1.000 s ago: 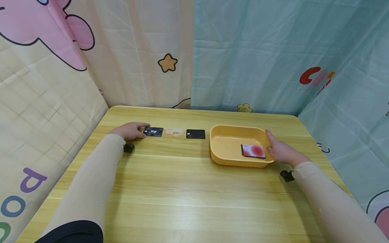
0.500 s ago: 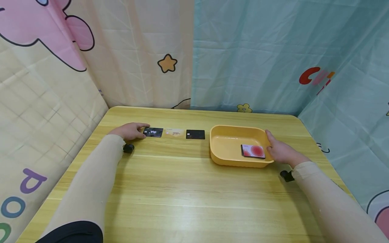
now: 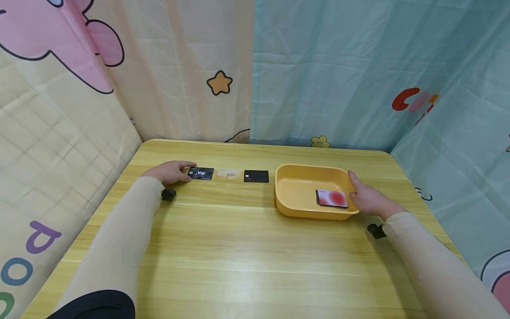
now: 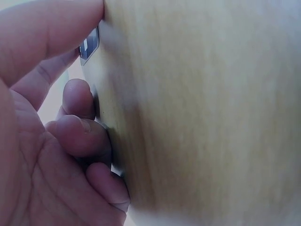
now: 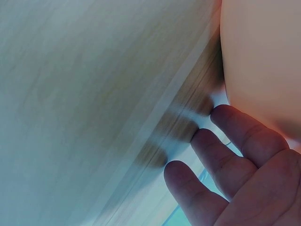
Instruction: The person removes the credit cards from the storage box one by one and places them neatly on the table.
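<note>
My left hand (image 3: 169,172) pinches the left end of a black "Vip" card (image 3: 201,173) lying on the table, thumb at its near edge and index finger at its far edge. In the left wrist view, a corner of that card shows between thumb and index finger, with the other fingers curled against the wood. A pale yellow card (image 3: 229,174) and a second black card (image 3: 256,176) continue the row rightward. My right hand (image 3: 370,199) grips the right side of a yellow plastic bin (image 3: 296,212); its other fingertips rest by the table. Inside lies a pink-and-white card (image 3: 332,198) over a dark edge.
The wooden table (image 3: 247,257) reaches back to printed curtains (image 3: 318,75) on the far side and both flanks. Both forearms wear pale sleeves (image 3: 119,235), with small black wrist devices (image 3: 168,194) below the hands.
</note>
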A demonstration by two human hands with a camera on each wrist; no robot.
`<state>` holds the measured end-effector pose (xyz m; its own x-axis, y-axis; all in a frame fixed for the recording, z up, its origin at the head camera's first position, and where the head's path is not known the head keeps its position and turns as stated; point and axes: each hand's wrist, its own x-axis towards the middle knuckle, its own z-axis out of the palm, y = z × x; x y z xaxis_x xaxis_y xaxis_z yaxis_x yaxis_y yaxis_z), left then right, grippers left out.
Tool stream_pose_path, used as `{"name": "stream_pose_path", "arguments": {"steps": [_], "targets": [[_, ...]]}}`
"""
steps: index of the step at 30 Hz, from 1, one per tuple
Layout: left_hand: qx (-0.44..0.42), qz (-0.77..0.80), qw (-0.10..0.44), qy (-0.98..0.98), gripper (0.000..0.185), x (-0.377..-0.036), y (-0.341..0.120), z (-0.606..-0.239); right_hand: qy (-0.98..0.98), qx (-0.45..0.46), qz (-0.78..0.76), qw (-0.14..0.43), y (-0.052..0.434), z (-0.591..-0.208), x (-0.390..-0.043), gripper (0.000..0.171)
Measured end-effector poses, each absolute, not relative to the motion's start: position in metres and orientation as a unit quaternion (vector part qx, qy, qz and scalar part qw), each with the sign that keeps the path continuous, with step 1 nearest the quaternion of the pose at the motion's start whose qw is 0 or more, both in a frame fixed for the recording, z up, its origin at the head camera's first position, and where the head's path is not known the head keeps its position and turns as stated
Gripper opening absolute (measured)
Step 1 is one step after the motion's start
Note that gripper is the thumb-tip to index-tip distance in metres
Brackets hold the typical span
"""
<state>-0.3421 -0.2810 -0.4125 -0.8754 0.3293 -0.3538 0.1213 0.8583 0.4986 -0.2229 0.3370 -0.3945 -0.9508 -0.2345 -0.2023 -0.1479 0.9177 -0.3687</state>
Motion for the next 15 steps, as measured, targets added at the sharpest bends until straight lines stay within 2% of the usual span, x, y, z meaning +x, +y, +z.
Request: {"name": "stream_pose_path", "arguments": {"steps": [15], "targets": [[0.121,0.25,0.223,0.934,0.067,-0.3423,-0.2816,-0.4132,0.97,-0.091,-0.181,0.131,0.3368,-0.3936,-0.2237,0.073]]}}
